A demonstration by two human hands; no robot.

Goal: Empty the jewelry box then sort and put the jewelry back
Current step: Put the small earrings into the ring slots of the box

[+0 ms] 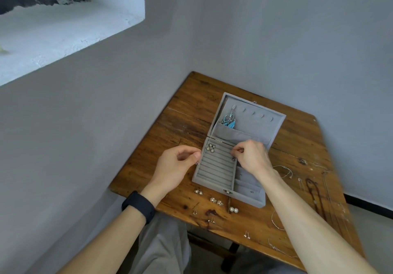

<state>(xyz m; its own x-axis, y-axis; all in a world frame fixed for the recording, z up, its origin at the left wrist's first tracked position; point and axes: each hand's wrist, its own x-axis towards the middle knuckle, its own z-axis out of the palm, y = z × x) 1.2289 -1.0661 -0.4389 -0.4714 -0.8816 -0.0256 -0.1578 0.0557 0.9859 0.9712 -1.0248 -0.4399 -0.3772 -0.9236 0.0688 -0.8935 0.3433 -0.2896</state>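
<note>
A grey velvet jewelry box (214, 180) lies open on the wooden table (191, 108). Blue feather earrings (229, 120) hang in its lid. Small pearl earrings (211, 147) sit in the top ring rows. My right hand (251, 156) pinches a small earring (234, 158) over the ring rows' right edge. My left hand (178, 165) rests at the box's left edge, fingers curled on a tiny earring (197, 163). Loose on the table in front of the box are several stud pairs (216, 201) and two pearl studs (233, 210).
Thin chains and a dark beaded necklace (314, 195) lie on the table's right side. A thin bracelet (286, 170) lies beside my right wrist. Walls close off the table at the back and left. A black band is on my left wrist (138, 206).
</note>
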